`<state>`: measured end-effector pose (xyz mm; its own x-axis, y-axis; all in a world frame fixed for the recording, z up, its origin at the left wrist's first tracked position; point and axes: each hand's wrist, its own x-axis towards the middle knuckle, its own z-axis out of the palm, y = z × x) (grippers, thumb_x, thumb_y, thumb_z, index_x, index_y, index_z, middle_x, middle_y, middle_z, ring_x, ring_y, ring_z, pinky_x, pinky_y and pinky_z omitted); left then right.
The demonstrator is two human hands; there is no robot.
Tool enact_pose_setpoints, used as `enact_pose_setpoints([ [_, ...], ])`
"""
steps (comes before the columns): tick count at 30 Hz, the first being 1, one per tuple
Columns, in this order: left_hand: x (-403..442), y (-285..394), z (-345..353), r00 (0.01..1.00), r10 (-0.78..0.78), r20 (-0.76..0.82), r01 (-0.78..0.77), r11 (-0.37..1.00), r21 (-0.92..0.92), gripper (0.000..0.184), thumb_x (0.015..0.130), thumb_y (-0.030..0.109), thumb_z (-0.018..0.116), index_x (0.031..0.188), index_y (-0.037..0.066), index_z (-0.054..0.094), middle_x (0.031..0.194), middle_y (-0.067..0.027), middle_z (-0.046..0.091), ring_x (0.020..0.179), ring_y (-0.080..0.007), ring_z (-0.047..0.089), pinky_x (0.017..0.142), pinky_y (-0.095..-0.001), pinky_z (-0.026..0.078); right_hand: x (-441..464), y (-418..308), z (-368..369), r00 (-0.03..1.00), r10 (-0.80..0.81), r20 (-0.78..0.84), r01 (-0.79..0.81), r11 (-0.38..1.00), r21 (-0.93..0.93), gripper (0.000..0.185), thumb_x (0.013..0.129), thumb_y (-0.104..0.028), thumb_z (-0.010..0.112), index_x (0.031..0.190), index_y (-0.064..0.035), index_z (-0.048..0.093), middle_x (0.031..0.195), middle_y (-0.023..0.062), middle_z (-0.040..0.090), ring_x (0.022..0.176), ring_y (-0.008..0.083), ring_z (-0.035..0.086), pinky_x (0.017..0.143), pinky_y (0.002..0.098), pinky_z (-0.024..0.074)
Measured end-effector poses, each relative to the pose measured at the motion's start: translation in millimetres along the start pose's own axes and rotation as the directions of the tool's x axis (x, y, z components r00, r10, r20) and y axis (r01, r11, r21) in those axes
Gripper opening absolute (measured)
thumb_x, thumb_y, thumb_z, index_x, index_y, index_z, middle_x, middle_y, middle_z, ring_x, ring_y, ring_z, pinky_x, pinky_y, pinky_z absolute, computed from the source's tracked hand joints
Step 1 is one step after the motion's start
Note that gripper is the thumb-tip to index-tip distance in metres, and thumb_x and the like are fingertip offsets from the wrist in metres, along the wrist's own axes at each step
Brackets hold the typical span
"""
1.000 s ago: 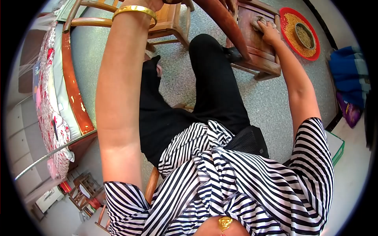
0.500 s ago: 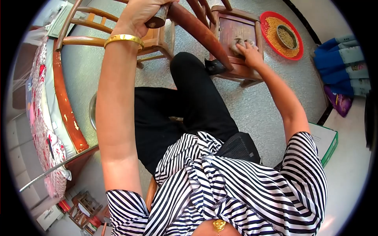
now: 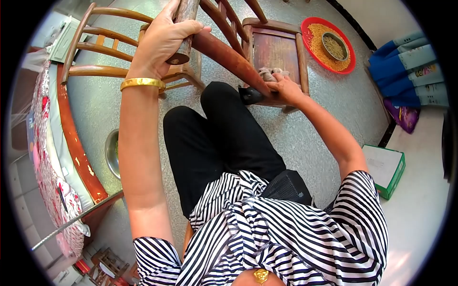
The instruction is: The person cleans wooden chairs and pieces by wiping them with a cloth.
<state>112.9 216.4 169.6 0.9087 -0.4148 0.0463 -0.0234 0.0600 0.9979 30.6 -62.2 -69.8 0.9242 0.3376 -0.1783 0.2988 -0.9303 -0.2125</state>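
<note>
A gold bangle circles the wrist of my left hand (image 3: 164, 40), whose fingers and thumb wrap round the wooden chair post (image 3: 185, 40) at the top. From this post a reddish-brown wooden rail (image 3: 229, 62) slants down to the wooden chair seat (image 3: 274, 50). My right hand (image 3: 285, 88) presses a greyish cloth (image 3: 269, 74) onto the near part of that seat, close to the lower end of the rail. Its fingers are bent over the cloth. A black object (image 3: 250, 95) sits beside the rail's lower end, near my knee.
A red tray (image 3: 352, 57) of yellow grain holds a metal bowl (image 3: 335, 46) at the upper right. Another wooden chair (image 3: 102, 47) is at the upper left, beside a bed (image 3: 78, 148). A metal basin (image 3: 112, 152), green-edged box (image 3: 386, 169) and blue cloth (image 3: 398, 71) are also visible.
My right hand has moved with the cloth toward the near edge of the seat. The view has shifted, and more of my left hand and the post now shows.
</note>
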Motion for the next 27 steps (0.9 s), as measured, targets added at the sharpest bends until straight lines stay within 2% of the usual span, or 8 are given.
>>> enact_pose_setpoints([
  [7,0.2,-5.3,-6.0,0.998,-0.062,0.007,0.062,0.998,0.032,0.075,0.072,-0.006,0.055,0.14,0.0,0.022,0.112,-0.0145,0.05,0.086,-0.0196,0.06,0.074,-0.0256,0.05,-54.7,20.1,-6.0,0.986,0.166,0.018,-0.164,0.984,-0.066,0.053,0.076,-0.007,0.054,0.124,-0.0307,0.051,0.12,0.0119,0.045,0.102,0.0364,0.05,0.084,0.0398,0.0466],
  [8,-2.1,-13.2,-7.2,0.999,-0.019,0.048,0.016,0.999,0.044,0.065,0.076,-0.004,0.05,0.136,-0.004,0.027,0.123,-0.0196,0.046,0.111,-0.0271,0.054,0.084,-0.0297,0.049,-64.3,26.7,-2.0,0.991,0.134,-0.019,-0.135,0.989,-0.052,0.053,0.075,-0.005,0.053,0.122,-0.0296,0.052,0.118,0.012,0.046,0.101,0.0359,0.051,0.084,0.0395,0.0465],
  [11,-2.5,-15.1,-8.7,0.998,-0.005,0.056,-0.002,0.994,0.111,0.074,0.08,-0.002,0.052,0.14,-0.005,0.009,0.121,-0.0206,0.047,0.094,-0.0247,0.063,0.079,-0.0287,0.052,-87.3,34.8,-2.1,0.986,0.165,0.011,-0.166,0.985,0.042,0.052,0.073,-0.001,0.053,0.119,-0.0271,0.055,0.116,0.0129,0.046,0.1,0.0356,0.051,0.085,0.0395,0.0457],
  [15,-6.5,-13.8,-5.6,0.998,-0.04,0.044,0.036,0.996,0.08,0.075,0.078,-0.004,0.051,0.141,-0.004,0.011,0.122,-0.0194,0.046,0.097,-0.0239,0.061,0.083,-0.03,0.05,-100.6,41.9,-10.6,0.965,0.217,0.146,-0.246,0.944,0.221,0.05,0.071,0.0,0.051,0.114,-0.0237,0.059,0.11,0.015,0.048,0.098,0.0368,0.053,0.086,0.0403,0.0444],
  [17,-10.0,-12.0,-5.3,0.997,-0.062,0.047,0.059,0.996,0.061,0.076,0.077,-0.005,0.051,0.141,-0.002,0.011,0.126,-0.0167,0.042,0.099,-0.0239,0.059,0.084,-0.0303,0.049,-97.0,51.9,-11.9,0.965,0.241,0.101,-0.26,0.914,0.312,0.051,0.069,0.001,0.05,0.114,-0.0223,0.059,0.108,0.0158,0.05,0.099,0.0365,0.053,0.085,0.0388,0.0441],
  [19,-14.0,-14.3,-5.4,0.999,-0.02,0.033,0.019,0.999,0.047,0.077,0.077,-0.004,0.051,0.142,-0.002,0.01,0.127,-0.016,0.041,0.099,-0.024,0.059,0.083,-0.0292,0.048,-82.0,63.6,-16.8,0.934,0.357,-0.029,-0.271,0.758,0.593,0.051,0.067,0.0,0.049,0.113,-0.0192,0.059,0.106,0.0168,0.051,0.1,0.0355,0.053,0.087,0.0374,0.0428],
  [20,-16.3,-11.7,-4.8,0.998,-0.047,0.043,0.045,0.998,0.043,0.077,0.077,-0.004,0.051,0.142,-0.001,0.01,0.128,-0.0157,0.04,0.099,-0.0242,0.059,0.082,-0.0288,0.048,-73.5,61.3,-41.6,0.941,0.337,0.01,-0.26,0.707,0.658,0.051,0.066,-0.001,0.048,0.114,-0.0158,0.058,0.104,0.0186,0.052,0.099,0.0357,0.052,0.089,0.0365,0.0407],
  [27,-25.2,-4.3,-6.7,0.99,-0.128,0.059,0.125,0.991,0.051,0.08,0.075,-0.005,0.05,0.143,0.001,0.009,0.128,-0.0155,0.04,0.099,-0.0225,0.059,0.081,-0.0281,0.05,5.0,125.9,-42.0,0.772,0.516,-0.372,-0.249,0.783,0.571,0.052,0.066,-0.004,0.051,0.117,-0.0149,0.055,0.101,0.0195,0.054,0.098,0.0372,0.052,0.088,0.0389,0.0413],
])
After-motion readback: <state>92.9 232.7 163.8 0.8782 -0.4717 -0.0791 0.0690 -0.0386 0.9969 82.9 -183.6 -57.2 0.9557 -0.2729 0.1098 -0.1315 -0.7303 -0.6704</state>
